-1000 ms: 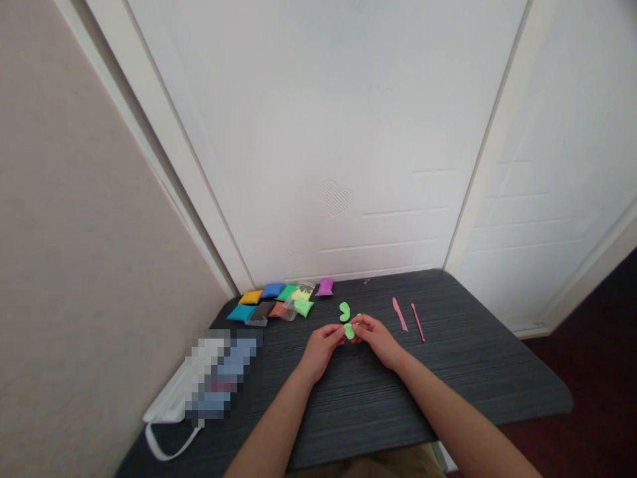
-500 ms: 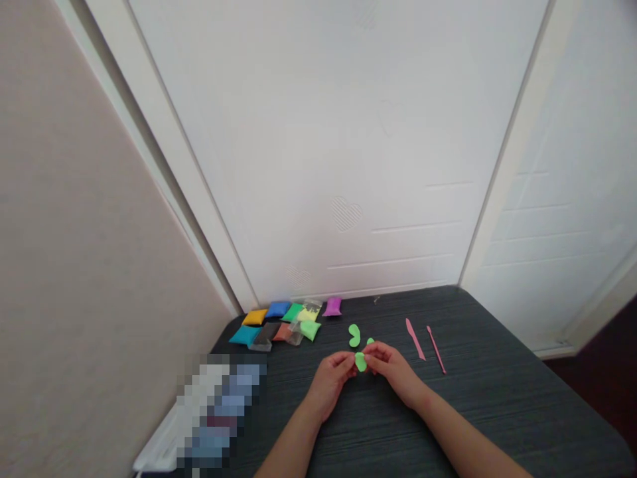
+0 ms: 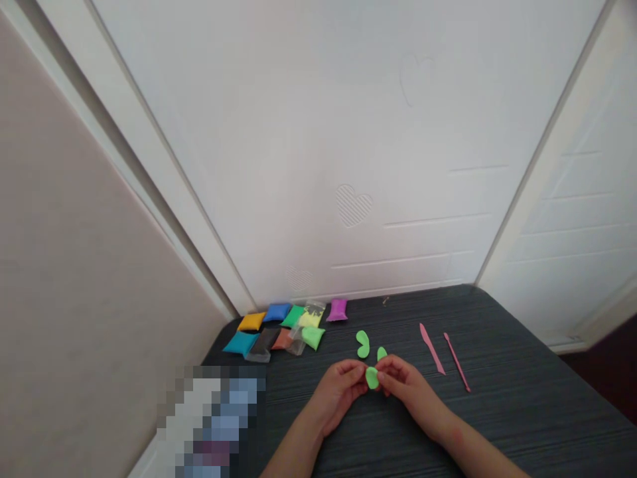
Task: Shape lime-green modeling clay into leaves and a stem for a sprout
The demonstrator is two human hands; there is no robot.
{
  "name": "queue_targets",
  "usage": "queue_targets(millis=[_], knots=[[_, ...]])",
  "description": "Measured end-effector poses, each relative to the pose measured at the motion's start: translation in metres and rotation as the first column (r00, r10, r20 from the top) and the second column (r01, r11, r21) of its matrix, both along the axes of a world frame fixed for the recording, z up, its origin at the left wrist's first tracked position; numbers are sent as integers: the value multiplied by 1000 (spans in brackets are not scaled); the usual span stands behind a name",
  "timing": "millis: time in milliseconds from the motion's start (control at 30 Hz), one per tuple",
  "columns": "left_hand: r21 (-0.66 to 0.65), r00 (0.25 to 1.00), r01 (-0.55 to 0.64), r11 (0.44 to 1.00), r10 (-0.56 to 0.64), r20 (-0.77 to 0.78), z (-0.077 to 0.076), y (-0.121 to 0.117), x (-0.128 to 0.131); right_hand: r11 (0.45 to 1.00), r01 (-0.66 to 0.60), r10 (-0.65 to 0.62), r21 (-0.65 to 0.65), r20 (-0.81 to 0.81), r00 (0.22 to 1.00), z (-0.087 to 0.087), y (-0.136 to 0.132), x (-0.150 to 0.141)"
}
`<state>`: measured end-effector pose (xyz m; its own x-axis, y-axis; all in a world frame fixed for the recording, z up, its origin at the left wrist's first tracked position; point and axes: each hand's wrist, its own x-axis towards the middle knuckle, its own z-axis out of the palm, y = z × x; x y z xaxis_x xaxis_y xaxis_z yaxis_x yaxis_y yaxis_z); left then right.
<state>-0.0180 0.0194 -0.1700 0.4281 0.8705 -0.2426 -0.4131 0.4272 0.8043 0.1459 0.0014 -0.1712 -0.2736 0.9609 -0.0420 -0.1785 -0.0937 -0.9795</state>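
Note:
Between my two hands is a small flattened piece of light green clay (image 3: 371,378). My left hand (image 3: 341,392) pinches its left edge with thumb and fingertips. From the other side my right hand (image 3: 409,392) grips the right edge, thumb in front. Just beyond them a curved, heart-like green clay shape (image 3: 363,344) lies on the dark table (image 3: 368,445). Another green clay piece (image 3: 381,354) shows behind my right fingers, which partly cover it.
Several colored clay packets (image 3: 263,342) lie at the back left, with a purple packet (image 3: 338,310) beside them. A pink clay knife (image 3: 432,348) and a thin pink modelling tool (image 3: 456,362) rest to the right. A blurred-out item (image 3: 219,418) lies front left. A white panel (image 3: 298,166) stands behind the table.
The camera view has shifted, so the table and hands appear lower and further right. Both hands keep hold of the green clay piece, with only slight finger movement.

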Motion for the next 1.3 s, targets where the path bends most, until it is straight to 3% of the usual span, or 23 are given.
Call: queue_targets(millis=[167, 567, 1300], knots=[[19, 999, 45, 999, -45, -6, -5, 1, -1, 1000, 19, -19, -14, -16, 1000, 0, 0, -3], [10, 999, 28, 1000, -29, 33, -7, 1, -1, 1000, -1, 2, -25, 30, 1000, -1, 1, -2], [27, 999, 37, 999, -36, -32, -8, 0, 1, 1000, 1, -1, 2, 0, 1000, -1, 0, -1]])
